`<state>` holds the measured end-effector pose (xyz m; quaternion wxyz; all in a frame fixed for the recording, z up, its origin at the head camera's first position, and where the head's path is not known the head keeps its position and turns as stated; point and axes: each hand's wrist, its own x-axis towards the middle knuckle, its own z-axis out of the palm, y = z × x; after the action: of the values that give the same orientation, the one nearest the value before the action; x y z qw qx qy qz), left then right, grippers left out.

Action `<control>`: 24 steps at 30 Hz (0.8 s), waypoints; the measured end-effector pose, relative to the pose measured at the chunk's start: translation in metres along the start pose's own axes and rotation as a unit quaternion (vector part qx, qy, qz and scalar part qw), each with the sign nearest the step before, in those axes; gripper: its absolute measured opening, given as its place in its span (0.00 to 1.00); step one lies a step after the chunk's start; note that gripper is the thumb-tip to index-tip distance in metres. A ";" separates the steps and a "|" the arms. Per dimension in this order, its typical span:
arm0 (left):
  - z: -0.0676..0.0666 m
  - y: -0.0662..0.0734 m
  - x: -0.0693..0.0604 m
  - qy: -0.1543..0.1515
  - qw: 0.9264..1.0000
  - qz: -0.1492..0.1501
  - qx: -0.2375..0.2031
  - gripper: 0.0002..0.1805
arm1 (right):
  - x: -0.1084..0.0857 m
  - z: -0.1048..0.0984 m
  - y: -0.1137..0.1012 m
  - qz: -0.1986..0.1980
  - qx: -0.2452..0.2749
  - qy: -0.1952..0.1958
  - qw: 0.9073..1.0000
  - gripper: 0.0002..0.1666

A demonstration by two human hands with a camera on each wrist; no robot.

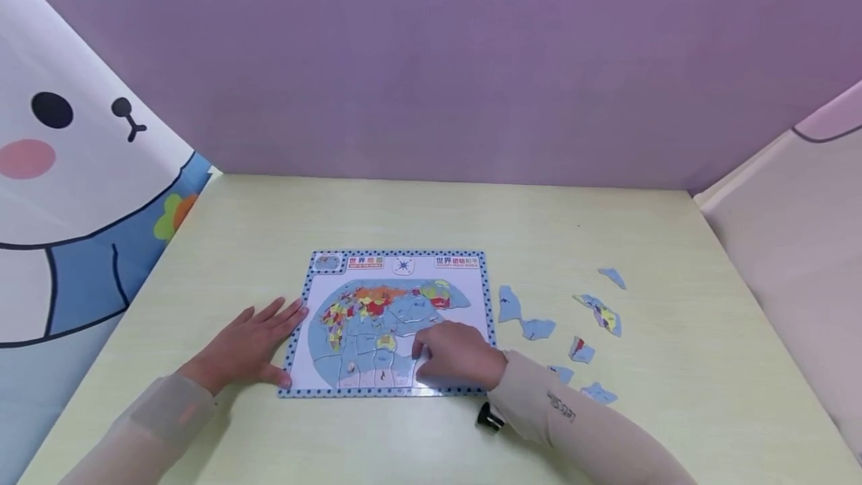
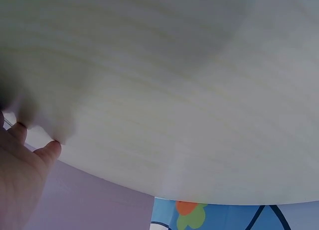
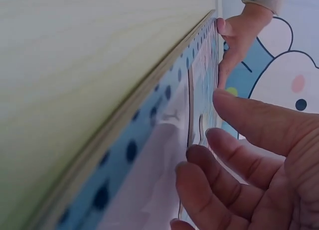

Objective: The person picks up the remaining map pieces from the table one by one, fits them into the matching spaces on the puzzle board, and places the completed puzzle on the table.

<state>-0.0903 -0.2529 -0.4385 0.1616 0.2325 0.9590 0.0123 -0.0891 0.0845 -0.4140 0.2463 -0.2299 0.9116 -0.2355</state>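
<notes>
A world map jigsaw puzzle (image 1: pixel 377 263) with a blue dotted border lies flat on the table, much of its oval filled with pieces. My left hand (image 1: pixel 259 341) rests with spread fingers at the board's left edge; in the left wrist view only part of this hand (image 2: pixel 25 165) shows. Over the lower right of the map is my right hand (image 1: pixel 458 354), thumb and fingers bent and apart. The right wrist view shows its fingertips (image 3: pixel 197 153) at the board surface, with no piece visible between them. The palm covers part of the map in the head view.
Several loose blue puzzle pieces (image 1: pixel 509 304) lie on the table (image 1: pixel 660 245) right of the board, some near the right forearm. A small black object (image 1: pixel 490 418) is by the right wrist. A purple wall (image 1: pixel 438 81) stands behind, and a cartoon-printed sheet (image 1: pixel 81 193) at left.
</notes>
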 end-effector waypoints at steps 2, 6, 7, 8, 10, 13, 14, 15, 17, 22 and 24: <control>0.000 0.000 0.000 0.000 1.000 -0.001 0.000 0.61 | -0.003 -0.003 0.003 -0.006 -0.004 0.005 1.000 0.10; 0.000 0.000 0.000 0.002 1.000 -0.001 0.000 0.61 | -0.008 -0.009 0.011 -0.009 0.001 0.016 1.000 0.10; 0.000 0.000 0.000 0.002 1.000 -0.001 0.000 0.61 | -0.009 -0.011 0.013 -0.007 0.003 0.020 1.000 0.10; 0.000 0.000 0.000 0.002 1.000 -0.001 0.000 0.61 | -0.011 -0.013 0.015 -0.005 0.005 0.023 1.000 0.10; 0.001 0.000 0.000 0.001 1.000 -0.001 0.000 0.61 | -0.012 -0.016 0.020 0.001 0.005 0.030 1.000 0.09; 0.001 -0.001 0.000 0.000 1.000 0.000 0.000 0.62 | -0.015 -0.020 0.027 0.019 0.004 0.039 0.999 0.09; 0.002 -0.001 0.000 0.000 1.000 0.000 0.001 0.62 | -0.015 -0.021 0.029 0.026 0.005 0.040 0.999 0.10; 0.002 -0.002 0.000 0.001 1.000 0.000 0.001 0.62 | -0.016 -0.021 0.031 0.032 0.006 0.041 0.999 0.10; 0.002 -0.002 0.000 0.002 1.000 0.003 0.002 0.62 | -0.018 -0.023 0.035 0.038 0.010 0.043 0.998 0.10; 0.002 -0.002 -0.001 0.005 1.000 0.007 0.002 0.62 | -0.025 -0.029 0.047 0.049 0.023 0.052 0.997 0.10; 0.001 -0.002 -0.001 0.005 1.000 0.007 0.000 0.62 | -0.028 -0.033 0.051 0.057 0.024 0.060 0.996 0.10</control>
<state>-0.0902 -0.2546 -0.4395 0.1566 0.2390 0.9582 0.0146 -0.1014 0.1492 -0.4070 0.2092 -0.1568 0.9305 -0.2565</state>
